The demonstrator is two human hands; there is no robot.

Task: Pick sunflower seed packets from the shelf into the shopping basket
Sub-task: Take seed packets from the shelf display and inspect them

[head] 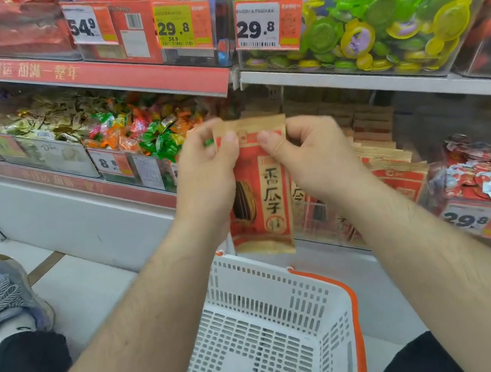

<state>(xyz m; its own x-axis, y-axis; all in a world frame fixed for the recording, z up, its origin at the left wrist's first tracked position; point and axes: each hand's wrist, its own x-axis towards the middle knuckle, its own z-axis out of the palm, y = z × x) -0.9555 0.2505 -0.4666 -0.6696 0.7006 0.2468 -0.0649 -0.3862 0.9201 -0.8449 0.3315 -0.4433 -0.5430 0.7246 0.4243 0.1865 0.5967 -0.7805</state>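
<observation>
You hold one red-and-tan paper sunflower seed packet upright, directly above the far rim of the white perforated plastic shopping basket with orange handle. Your left hand pinches the packet's top left corner, thumb on front, fingers curled behind. Your right hand pinches the top right corner the same way. The packet's bottom edge hangs just above the basket rim, not touching. The basket interior below shows only bare mesh. Beyond the basket, the row of matching tan packets stands in the clear shelf bin. Left of the basket, a grey sneaker rests on the floor.
</observation>
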